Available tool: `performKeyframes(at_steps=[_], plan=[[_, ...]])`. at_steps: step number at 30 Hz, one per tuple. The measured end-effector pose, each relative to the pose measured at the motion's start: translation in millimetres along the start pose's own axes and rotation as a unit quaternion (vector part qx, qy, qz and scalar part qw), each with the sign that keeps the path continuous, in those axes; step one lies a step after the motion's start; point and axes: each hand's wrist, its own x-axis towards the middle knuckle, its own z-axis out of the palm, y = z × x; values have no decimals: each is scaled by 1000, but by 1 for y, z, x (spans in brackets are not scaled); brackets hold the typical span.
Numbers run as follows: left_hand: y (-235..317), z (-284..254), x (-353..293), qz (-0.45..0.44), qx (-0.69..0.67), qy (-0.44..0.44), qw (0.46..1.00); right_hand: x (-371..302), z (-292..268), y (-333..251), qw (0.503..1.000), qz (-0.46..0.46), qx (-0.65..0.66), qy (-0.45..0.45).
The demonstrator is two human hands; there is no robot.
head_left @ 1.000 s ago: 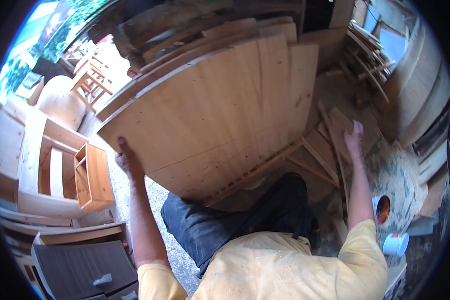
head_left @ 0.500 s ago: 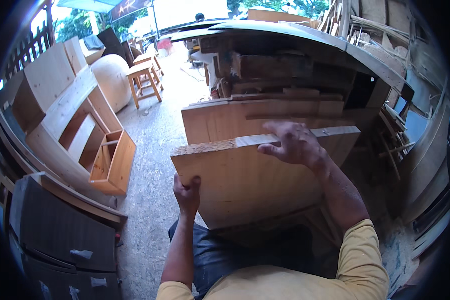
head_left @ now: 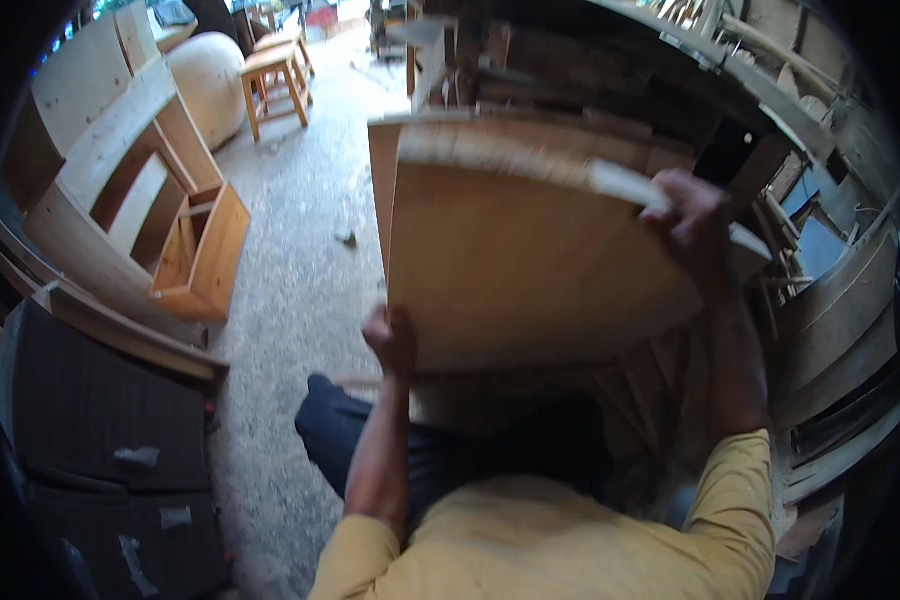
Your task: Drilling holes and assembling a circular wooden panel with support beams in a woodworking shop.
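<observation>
A broad, thick wooden board [head_left: 530, 260] stands tilted in front of me, its pale top edge blurred by motion. My left hand [head_left: 390, 340] is closed round the board's lower left edge, thumb on the near face. At the upper right, my right hand [head_left: 695, 220] grips over the top edge; its far fingers are hidden behind the wood. Just behind this board, another wooden panel [head_left: 378, 180] leans against the workbench, mostly covered by the one I hold.
On the left stand a pale cabinet frame [head_left: 90, 215], an orange-brown open box [head_left: 210, 255] and dark panels [head_left: 110, 400]. Wooden stools [head_left: 273, 85] are farther back. Scrap boards [head_left: 840, 330] lean at the right. A small dark object [head_left: 346, 238] lies on the floor.
The board has swung up and to the right, showing more of its near face. My right hand slid from resting on the top edge to gripping it farther right; my left hand rose slightly.
</observation>
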Motion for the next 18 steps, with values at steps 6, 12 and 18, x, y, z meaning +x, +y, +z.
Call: performKeyframes(at_steps=[6,12,18], plan=[[135,-23,81,154,89,68,982,-4,-31,39,974,138,99,152],[249,-35,108,198,217,61,954,-21,-38,45,939,211,52,266],[286,-17,86,263,312,-13,913,-92,16,77,913,318,79,244]])
